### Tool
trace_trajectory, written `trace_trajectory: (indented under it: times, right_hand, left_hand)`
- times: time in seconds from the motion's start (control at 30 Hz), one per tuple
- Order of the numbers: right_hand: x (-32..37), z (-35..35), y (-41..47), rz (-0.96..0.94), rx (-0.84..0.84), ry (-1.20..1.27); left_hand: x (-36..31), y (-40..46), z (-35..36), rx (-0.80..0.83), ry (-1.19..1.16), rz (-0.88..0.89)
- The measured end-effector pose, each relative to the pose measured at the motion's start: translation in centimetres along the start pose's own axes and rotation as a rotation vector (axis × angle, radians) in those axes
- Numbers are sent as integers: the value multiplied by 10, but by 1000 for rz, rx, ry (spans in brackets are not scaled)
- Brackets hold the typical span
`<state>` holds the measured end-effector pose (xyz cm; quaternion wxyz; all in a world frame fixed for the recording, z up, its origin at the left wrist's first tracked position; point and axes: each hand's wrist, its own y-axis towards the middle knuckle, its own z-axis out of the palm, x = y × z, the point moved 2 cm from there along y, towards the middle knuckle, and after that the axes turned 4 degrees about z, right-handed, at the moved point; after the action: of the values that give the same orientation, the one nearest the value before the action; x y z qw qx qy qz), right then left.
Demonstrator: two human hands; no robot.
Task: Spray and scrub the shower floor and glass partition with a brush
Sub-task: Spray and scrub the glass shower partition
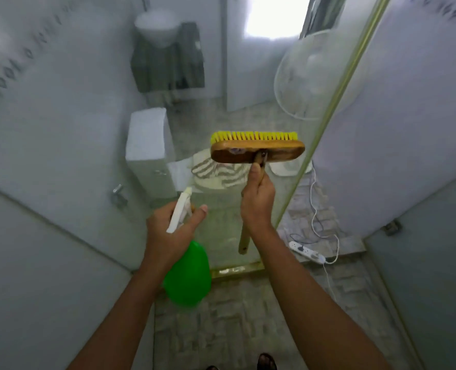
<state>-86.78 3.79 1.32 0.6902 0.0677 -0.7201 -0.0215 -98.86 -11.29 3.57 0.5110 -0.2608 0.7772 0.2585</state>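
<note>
My right hand (257, 201) grips the wooden handle of a scrub brush (257, 150) just below its head. The brush has a brown wooden block and yellow bristles pointing away from me, toward the glass partition (88, 116). My left hand (172, 231) holds a green spray bottle (188, 273) by its white trigger head, with the nozzle aimed at the glass and the thumb raised. The partition stands right in front of me, its brass frame edge (328, 124) running diagonally to the right of the brush. The patterned stone shower floor (235, 316) lies under my arms.
Behind the glass are a white toilet (149, 145), a washbasin (156, 25) on a dark cabinet and a pile of cloth (216, 174). A white fan (312, 76) stands at the back right. A white power strip (308, 253) with cables lies on the floor at right.
</note>
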Motion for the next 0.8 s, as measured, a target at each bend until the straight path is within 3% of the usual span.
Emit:
trace_trajectory:
  times: [0.13,0.23,0.4,0.63,0.8]
  right_hand:
    - [105,-18,35,-72,-66,31]
    - [177,-24,50,-152,-1,15]
    - [238,-27,58,-269,11,-30]
    - [241,-4,42,-336,15,-26]
    - [153,24,9,-379,99,-148]
  left_hand:
    - [-47,12,-7,44,-76,42]
    - [-81,16,-9,-9,-103,105]
    - [-113,15,-19,-87,-112,151]
    - [-129,13,-38,-229,-89,241]
    - [-125,15,-58,-304,-50,265]
